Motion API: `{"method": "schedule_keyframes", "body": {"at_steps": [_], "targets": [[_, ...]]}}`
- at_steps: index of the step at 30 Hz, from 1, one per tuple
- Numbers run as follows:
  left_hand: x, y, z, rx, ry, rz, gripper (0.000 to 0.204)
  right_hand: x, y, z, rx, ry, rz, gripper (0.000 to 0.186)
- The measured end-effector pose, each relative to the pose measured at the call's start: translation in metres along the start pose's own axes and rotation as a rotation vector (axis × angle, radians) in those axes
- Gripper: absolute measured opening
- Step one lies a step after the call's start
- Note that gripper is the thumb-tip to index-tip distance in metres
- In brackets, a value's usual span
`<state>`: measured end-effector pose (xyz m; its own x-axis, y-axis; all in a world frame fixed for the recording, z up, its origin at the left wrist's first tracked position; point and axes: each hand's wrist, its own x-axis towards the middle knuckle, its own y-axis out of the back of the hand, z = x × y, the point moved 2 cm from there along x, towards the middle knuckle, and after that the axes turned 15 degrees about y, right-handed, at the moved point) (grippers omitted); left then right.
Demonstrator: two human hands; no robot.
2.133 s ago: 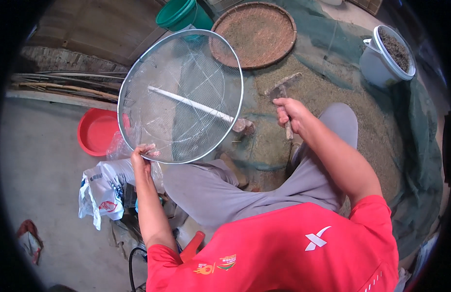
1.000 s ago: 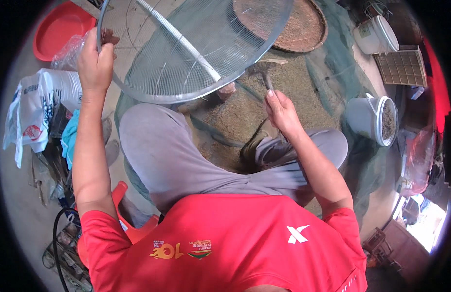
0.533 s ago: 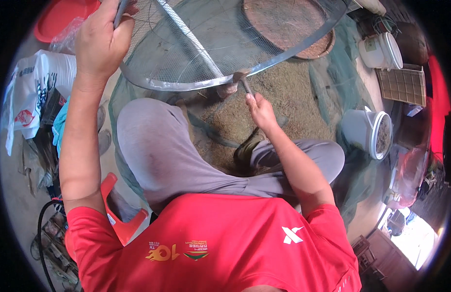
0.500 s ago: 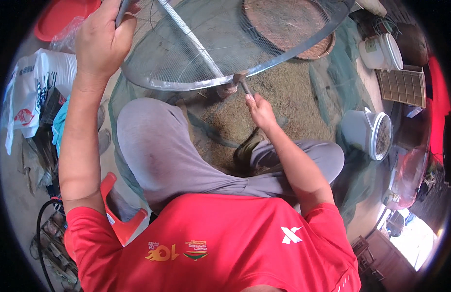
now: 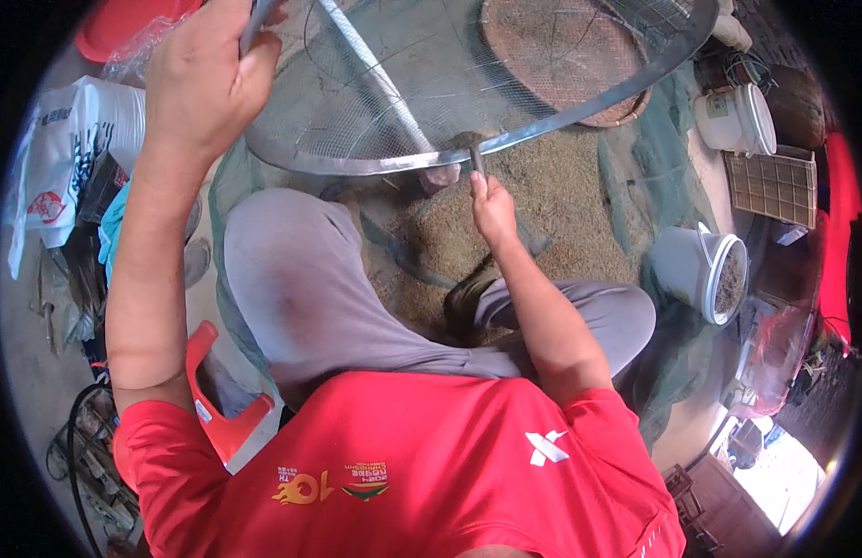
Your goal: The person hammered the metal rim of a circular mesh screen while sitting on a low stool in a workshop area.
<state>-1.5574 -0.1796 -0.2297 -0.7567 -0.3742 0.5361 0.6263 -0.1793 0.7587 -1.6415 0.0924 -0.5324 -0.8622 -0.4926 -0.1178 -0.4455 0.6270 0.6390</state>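
A large round wire-mesh sieve (image 5: 342, 166) with a grey metal rim is tilted up before me, a pale bar (image 5: 375, 79) running across its mesh. My left hand (image 5: 207, 88) is closed on its rim at the upper left, the fingers partly out of view. In my right hand (image 5: 494, 212) is the handle of a hammer (image 5: 476, 153); its head is at the near edge of the rim, and whether it touches is hard to tell. Just under that spot, a pinkish block (image 5: 440, 177) shows below the rim. Grain (image 5: 561, 200) lies spread on a green net (image 5: 677, 167).
A round woven tray (image 5: 626, 113) of grain lies beyond the sieve. White buckets (image 5: 677, 260) stand at the right, near a woven crate (image 5: 775, 191). A red stool (image 5: 206, 372) is beside me at the left, white sacks (image 5: 105, 121) and a red basin (image 5: 124, 28) farther up.
The whole view has shifted slightly. My right hand has turned the hammer more upright at the rim, while my left hand keeps its hold on the sieve.
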Motion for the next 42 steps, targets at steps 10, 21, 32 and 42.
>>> {"method": "schedule_keyframes", "body": {"at_steps": [10,21,32,42], "targets": [[-0.003,0.004,-0.015,-0.001,-0.027,0.018,0.033,-0.014,0.041,-0.055,0.172,0.391,0.282,0.031],[-0.020,0.004,-0.019,-0.010,-0.002,-0.118,0.038,-0.004,0.040,-0.075,0.167,0.232,0.058,0.034],[-0.031,-0.026,-0.051,-0.293,0.244,0.166,0.033,0.009,0.027,-0.043,-0.051,0.022,-0.119,0.047],[-0.013,0.003,-0.006,0.055,0.001,-0.042,0.038,-0.016,-0.004,-0.012,-0.187,0.049,-0.108,0.050]]}}
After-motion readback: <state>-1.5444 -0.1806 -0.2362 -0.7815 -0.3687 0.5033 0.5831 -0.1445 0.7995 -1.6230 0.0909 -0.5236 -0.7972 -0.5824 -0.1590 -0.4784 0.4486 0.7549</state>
